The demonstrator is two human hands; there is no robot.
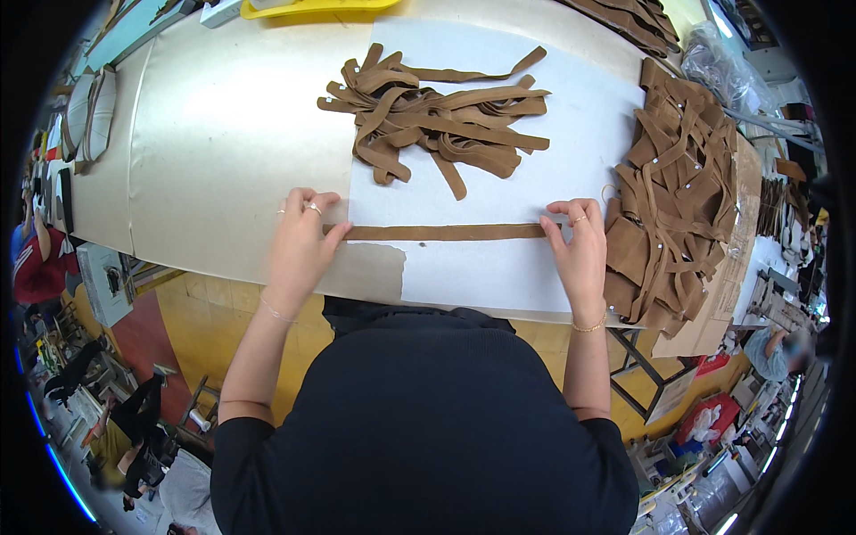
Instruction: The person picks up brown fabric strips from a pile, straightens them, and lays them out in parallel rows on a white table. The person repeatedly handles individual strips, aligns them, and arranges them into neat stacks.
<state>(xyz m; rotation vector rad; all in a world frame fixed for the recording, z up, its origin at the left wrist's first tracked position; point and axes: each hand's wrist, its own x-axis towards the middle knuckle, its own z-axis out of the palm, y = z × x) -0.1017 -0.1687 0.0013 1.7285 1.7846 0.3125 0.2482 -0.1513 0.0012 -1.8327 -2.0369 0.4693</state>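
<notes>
A long, narrow brown strip (446, 233), suede-like, lies straight from side to side on the white sheet in front of me. My left hand (305, 239) holds its left end, the thumb on the strip and the fingers curled. At the other end, my right hand (580, 251) grips the strip with thumb and bent fingers; the very tip is partly hidden there. Beyond the strip sits a loose tangle of similar brown strips (437, 125). To the right of my right hand, a large heap of brown pieces (673, 196) is dotted with small pale stickers.
The white sheet (499, 276) covers part of the beige tabletop (223, 134). A yellow tray (312, 7) stands at the far edge. Clear plastic wrapping (722, 71) lies at the far right, and cardboard (749, 187) shows under the heap. Other people are around the workshop.
</notes>
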